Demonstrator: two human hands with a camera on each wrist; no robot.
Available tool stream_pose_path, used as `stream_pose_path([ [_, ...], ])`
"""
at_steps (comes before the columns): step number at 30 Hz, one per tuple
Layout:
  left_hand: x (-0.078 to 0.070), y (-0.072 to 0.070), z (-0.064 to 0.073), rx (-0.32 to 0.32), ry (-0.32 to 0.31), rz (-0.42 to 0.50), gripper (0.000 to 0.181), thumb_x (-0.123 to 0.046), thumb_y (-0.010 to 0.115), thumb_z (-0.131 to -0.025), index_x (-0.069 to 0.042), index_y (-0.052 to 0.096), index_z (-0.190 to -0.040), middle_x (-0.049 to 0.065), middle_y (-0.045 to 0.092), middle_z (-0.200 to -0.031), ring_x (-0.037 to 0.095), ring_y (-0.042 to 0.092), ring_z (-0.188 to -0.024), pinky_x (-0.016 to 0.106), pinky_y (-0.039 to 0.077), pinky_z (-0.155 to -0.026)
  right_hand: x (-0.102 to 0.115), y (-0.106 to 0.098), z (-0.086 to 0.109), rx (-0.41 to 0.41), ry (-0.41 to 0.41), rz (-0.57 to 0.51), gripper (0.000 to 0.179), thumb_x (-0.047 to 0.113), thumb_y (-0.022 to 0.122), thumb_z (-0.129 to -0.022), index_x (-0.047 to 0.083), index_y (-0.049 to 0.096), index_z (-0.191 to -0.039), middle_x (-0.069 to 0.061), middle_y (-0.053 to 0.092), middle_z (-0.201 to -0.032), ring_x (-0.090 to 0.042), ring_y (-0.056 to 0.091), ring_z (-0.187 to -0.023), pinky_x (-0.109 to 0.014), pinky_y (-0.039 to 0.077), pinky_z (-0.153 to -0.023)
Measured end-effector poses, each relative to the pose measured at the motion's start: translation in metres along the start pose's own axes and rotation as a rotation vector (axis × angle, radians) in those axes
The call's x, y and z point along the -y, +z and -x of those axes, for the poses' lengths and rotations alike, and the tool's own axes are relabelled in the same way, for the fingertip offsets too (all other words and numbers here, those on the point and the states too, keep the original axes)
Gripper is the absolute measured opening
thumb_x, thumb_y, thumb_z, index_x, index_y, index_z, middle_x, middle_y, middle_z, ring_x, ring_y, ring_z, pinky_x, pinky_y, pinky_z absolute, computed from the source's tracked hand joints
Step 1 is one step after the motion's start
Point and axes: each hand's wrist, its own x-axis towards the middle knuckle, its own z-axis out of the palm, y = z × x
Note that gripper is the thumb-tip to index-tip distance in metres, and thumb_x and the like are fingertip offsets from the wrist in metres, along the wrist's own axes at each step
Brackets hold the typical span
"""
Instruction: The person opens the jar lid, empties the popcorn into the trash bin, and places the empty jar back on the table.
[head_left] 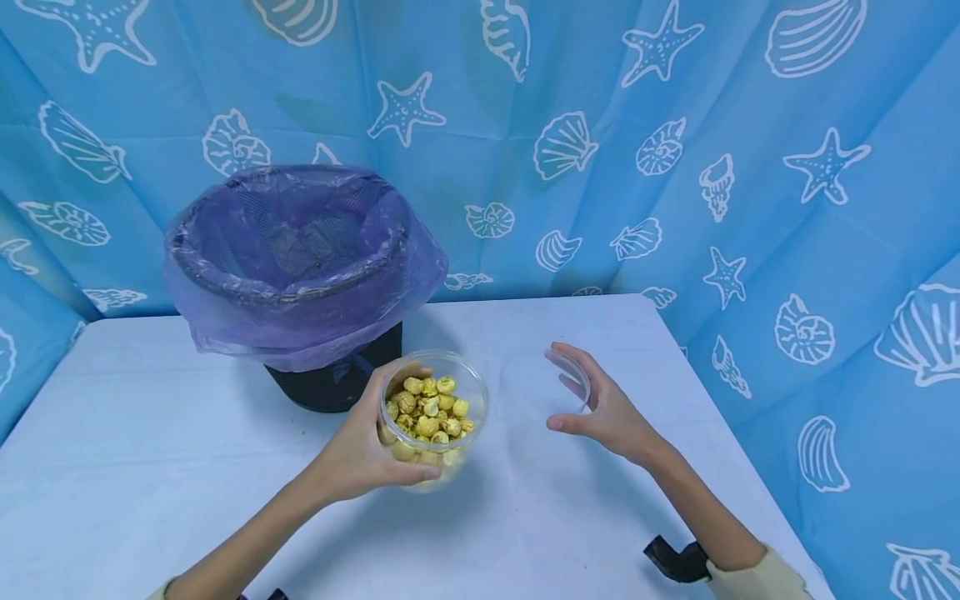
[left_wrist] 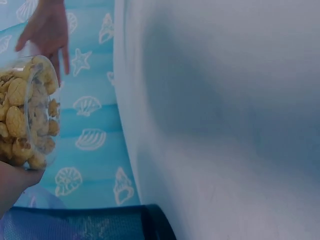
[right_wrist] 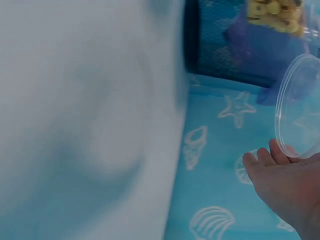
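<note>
My left hand (head_left: 363,446) grips a clear plastic jar (head_left: 435,447) by its left side, thumb across the front. Yellow popcorn (head_left: 429,412) shows through the jar's uncovered mouth. To the right of it, my right hand (head_left: 618,417) holds a round transparent lid (head_left: 536,385) at its right edge, fingers behind and thumb below. The lid is apart from the jar and tilted. In the left wrist view the popcorn jar (left_wrist: 37,112) lies at the left edge. The right wrist view has the lid (right_wrist: 281,107) above the palm.
A black mesh bin (head_left: 337,387) lined with a purple plastic bag (head_left: 300,321) stands behind the jar to the left. The table has a white cover (head_left: 150,467). Behind it hangs a blue curtain (head_left: 450,175) with white shells and starfish.
</note>
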Motion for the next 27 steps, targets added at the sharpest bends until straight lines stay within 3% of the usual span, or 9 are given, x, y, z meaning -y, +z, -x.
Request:
stream_pose_path([
  [4, 0.000, -0.007, 0.005, -0.033, 0.000, -0.013, 0.110, -0.007, 0.092, -0.066, -0.013, 0.025, -0.152, 0.004, 0.040, -0.149, 0.025, 0.035, -0.137, 0.025, 0.038, -0.107, -0.016, 0.007, 0.002, 0.031, 0.098, 0.059, 0.092, 0.037, 0.083, -0.081, 0.013, 0.031, -0.153, -0.016, 0.031, -0.158, -0.039, 0.026, -0.145, -0.064, 0.025, -0.110],
  [9, -0.001, -0.016, 0.014, -0.074, 0.002, -0.034, 0.108, -0.006, 0.092, -0.067, -0.011, 0.024, -0.152, 0.003, 0.040, -0.148, 0.023, 0.036, -0.136, 0.022, 0.038, -0.106, -0.033, 0.017, 0.006, 0.073, 0.212, 0.143, 0.095, 0.037, 0.083, -0.080, 0.014, 0.029, -0.154, -0.016, 0.031, -0.159, -0.041, 0.026, -0.144, -0.066, 0.023, -0.111],
  [16, -0.006, -0.030, 0.028, -0.105, 0.005, -0.080, 0.107, -0.003, 0.091, -0.068, -0.015, 0.026, -0.152, 0.003, 0.041, -0.147, 0.018, 0.038, -0.135, 0.018, 0.037, -0.104, -0.046, 0.027, 0.012, 0.123, 0.359, 0.287, 0.098, 0.042, 0.085, -0.076, 0.012, 0.032, -0.154, -0.016, 0.032, -0.158, -0.041, 0.029, -0.142, -0.066, 0.034, -0.106],
  [23, -0.014, -0.045, 0.042, -0.148, 0.044, -0.106, 0.110, 0.006, 0.089, -0.066, -0.015, 0.025, -0.153, 0.008, 0.041, -0.146, 0.014, 0.038, -0.134, 0.015, 0.035, -0.105, -0.052, 0.033, 0.017, 0.176, 0.375, 0.379, 0.104, 0.047, 0.087, -0.072, 0.008, 0.034, -0.153, -0.019, 0.033, -0.156, -0.039, 0.029, -0.144, -0.062, 0.032, -0.110],
  [27, -0.020, -0.052, 0.047, -0.166, 0.096, -0.108, 0.112, 0.013, 0.087, -0.063, -0.011, 0.024, -0.153, 0.012, 0.040, -0.147, 0.014, 0.038, -0.134, 0.016, 0.034, -0.105, -0.054, 0.035, 0.020, 0.189, 0.334, 0.441, 0.109, 0.050, 0.088, -0.069, 0.005, 0.034, -0.152, -0.019, 0.037, -0.154, -0.039, 0.032, -0.142, -0.059, 0.031, -0.111],
])
